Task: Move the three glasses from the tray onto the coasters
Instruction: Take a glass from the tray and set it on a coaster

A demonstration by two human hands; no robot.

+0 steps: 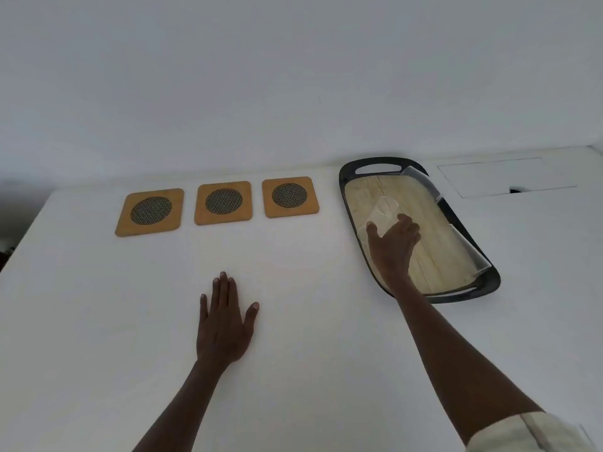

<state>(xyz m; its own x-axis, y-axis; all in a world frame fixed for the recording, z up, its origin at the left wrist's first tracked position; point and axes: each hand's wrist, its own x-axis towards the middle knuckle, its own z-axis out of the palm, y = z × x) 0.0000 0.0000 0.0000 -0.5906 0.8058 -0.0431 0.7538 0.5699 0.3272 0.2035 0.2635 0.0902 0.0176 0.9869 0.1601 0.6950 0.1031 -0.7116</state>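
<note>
right hand (393, 246) wraps a clear glass (381, 216) on the tray (349, 171); left hand (223, 321) lies flat, fingers spread (holding nothing).

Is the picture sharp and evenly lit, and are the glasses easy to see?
Head view: dim, soft light; wide-angle bending at the edges; clear glasses nearly vanish against the tray; the one in the right hand is faint.

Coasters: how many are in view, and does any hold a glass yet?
3, in a row at the table's far side, left of the tray: left coaster, middle coaster, right coaster. All three are bare; none looks hidden.
</note>
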